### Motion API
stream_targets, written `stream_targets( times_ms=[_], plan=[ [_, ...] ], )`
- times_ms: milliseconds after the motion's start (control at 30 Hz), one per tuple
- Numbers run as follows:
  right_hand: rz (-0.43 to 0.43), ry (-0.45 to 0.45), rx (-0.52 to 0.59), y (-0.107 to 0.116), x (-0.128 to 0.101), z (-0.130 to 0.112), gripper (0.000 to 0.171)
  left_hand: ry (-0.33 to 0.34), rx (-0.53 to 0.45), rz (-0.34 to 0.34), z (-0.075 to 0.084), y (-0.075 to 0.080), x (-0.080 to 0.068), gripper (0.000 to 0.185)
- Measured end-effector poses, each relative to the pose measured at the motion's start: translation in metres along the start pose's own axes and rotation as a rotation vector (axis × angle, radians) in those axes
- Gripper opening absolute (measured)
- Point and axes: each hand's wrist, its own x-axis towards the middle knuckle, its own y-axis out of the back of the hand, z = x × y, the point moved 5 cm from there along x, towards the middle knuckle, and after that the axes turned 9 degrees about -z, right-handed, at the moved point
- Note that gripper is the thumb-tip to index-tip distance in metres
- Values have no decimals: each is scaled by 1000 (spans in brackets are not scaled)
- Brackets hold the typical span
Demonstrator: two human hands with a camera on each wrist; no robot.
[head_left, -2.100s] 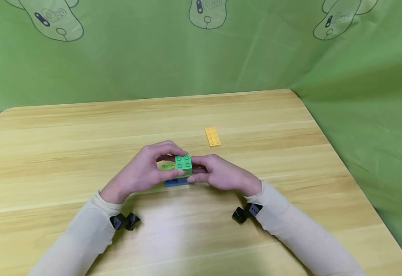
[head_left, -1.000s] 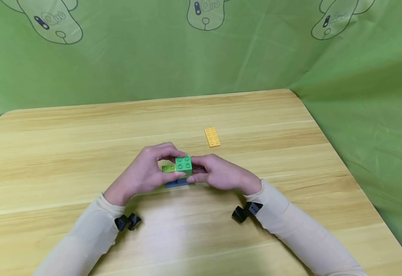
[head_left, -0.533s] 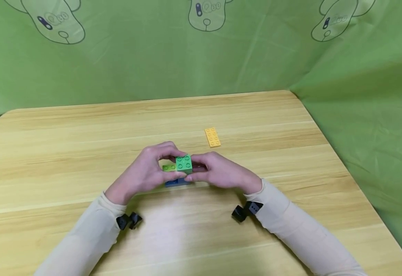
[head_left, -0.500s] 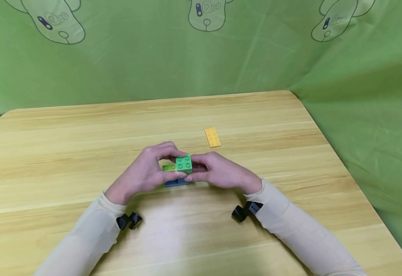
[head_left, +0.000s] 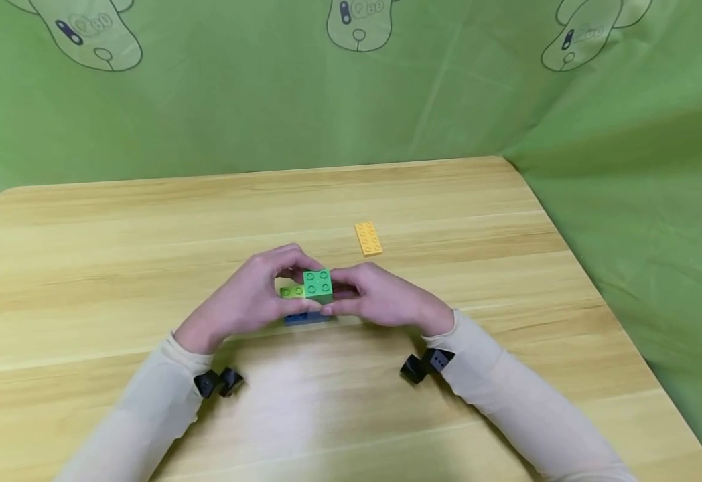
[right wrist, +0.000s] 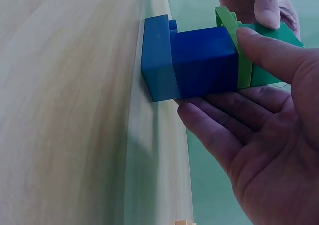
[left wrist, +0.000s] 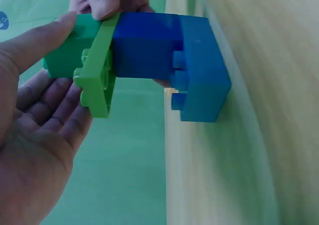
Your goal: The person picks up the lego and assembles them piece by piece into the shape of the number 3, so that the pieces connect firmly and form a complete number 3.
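change: none, stack (head_left: 309,298) unmoved | left hand (head_left: 248,298), right hand (head_left: 381,301) keep pinching green brick (head_left: 317,284) | pressing-on still underway | yellow plate (head_left: 368,239) untouched

Very little differs from the earlier head views. The left hand (head_left: 248,301) and right hand (head_left: 387,301) sit slightly left of and above their positions half a second ago, and the green brick (head_left: 317,284) they pinch sits slightly left and higher with them. The yellow plate (head_left: 368,238) and the far edge of the bench (head_left: 254,175) also appear shifted a little left in the picture, which matches a small turn of the head camera.
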Motion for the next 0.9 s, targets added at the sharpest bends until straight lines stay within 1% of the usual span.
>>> stream_targets(
  times_ms=[67, 133, 200, 267, 333, 500, 700, 800, 900],
  plan=[
    [3, 0, -9, 1, 0, -1, 32, 14, -34, -27, 0, 4, 0, 44],
    [4, 3, -16, 1, 0, -1, 33, 32, -78, -42, -1, 9, 0, 43],
    [5, 8, -12, 1, 0, -1, 35, 45, -113, -41, -2, 16, 0, 38],
    [2, 11, -9, 1, 0, -1, 36, 45, -131, -27, -4, 22, 2, 30],
    [4, 9, -7, 0, 0, 0, 36, 39, -143, -16, -7, 27, 7, 27],
    [7, -1, -10, -2, 0, 1, 34, 34, -169, 6, -18, 34, 23, 27],
    [10, -17, 5, -2, 0, 2, 35, 75, -225, 1, -32, 36, 43, 31],
    [12, -24, 2, -1, 0, 1, 34, 88, -225, 1, -37, 37, 49, 32],
    [13, -26, 6, -1, 0, 1, 34, 103, -222, 22, -40, 39, 52, 31]
  ],
)
